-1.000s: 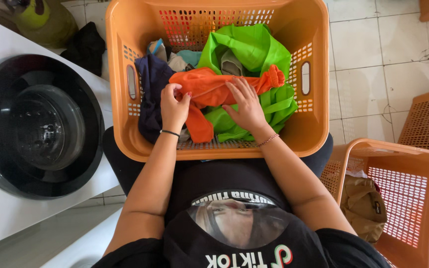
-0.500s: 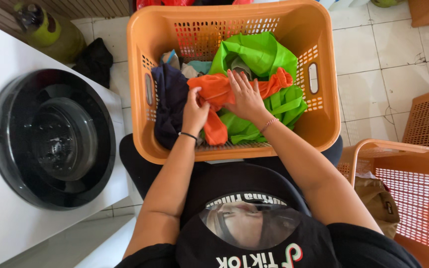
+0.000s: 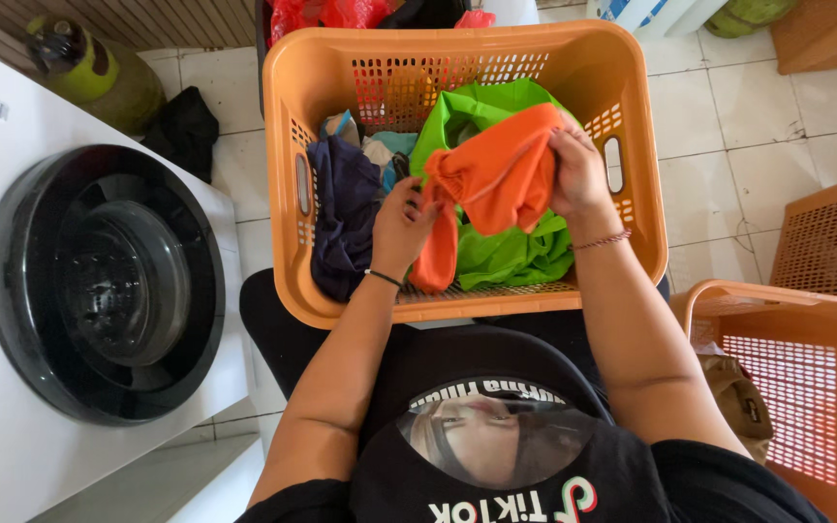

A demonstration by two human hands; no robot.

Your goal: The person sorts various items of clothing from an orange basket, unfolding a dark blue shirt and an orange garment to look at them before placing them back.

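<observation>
An orange laundry basket (image 3: pixel 632 242) rests on my lap, filled with clothes. Both hands hold an orange garment (image 3: pixel 496 179) lifted above the pile. My left hand (image 3: pixel 402 225) grips its lower left end, where a strip hangs down. My right hand (image 3: pixel 576 170) grips its upper right edge near the basket's right handle slot. Under it lies a bright green garment (image 3: pixel 506 254). A dark navy garment (image 3: pixel 344 218) fills the basket's left side, with pale and teal pieces behind it.
A white front-loading washing machine with a round dark door (image 3: pixel 99 281) stands at my left. A second orange basket (image 3: pixel 787 387) with a tan item is at my lower right. A green gas cylinder (image 3: pixel 94 73) and black cloth (image 3: pixel 181 126) sit on the tiled floor.
The orange garment lay bunched across the pile; both hands have now raised it, my right hand moving up and right to its far edge.
</observation>
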